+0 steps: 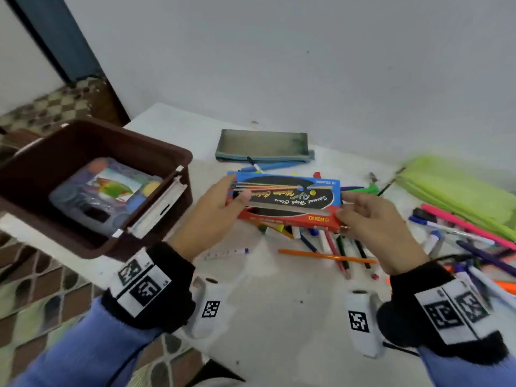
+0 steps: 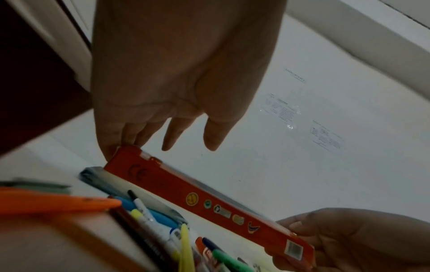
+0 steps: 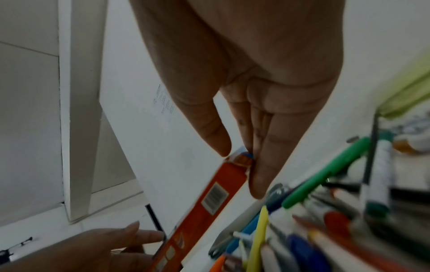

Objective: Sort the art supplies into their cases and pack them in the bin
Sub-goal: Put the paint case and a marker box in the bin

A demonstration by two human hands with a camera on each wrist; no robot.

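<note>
Head view shows me both hands holding a flat box of water colours (image 1: 287, 201) above the white surface (image 1: 279, 317), level and lengthwise between them, its blue and black face up and its orange edge toward me. My left hand (image 1: 212, 216) grips the left end, thumb on top and fingers curled under it; my right hand (image 1: 374, 224) pinches the right end between thumb and fingers. From the left wrist I see the box's orange side (image 2: 204, 198) running from my left fingers (image 2: 130, 136) down to the right hand (image 2: 349, 237), clear of the surface. From the right wrist the thumb and fingers (image 3: 263, 165) close on the box's corner (image 3: 242, 160). Directly beneath the box lies a loose heap of pencils and markers (image 1: 321, 244), with an orange pencil (image 1: 326, 256) on the side nearest me. Beyond the box, toward the wall, a grey-green pouch (image 1: 264, 146) lies flat with a blue pen (image 1: 268, 166) just in front of it. Right of the box a lime green pouch (image 1: 460, 191) sits at the edge of view, with pink and purple pens (image 1: 469, 227) spread beside it. Left of the box stands the brown bin (image 1: 42, 163), and inside it rests a round-welled paint palette (image 1: 106, 188)
</note>
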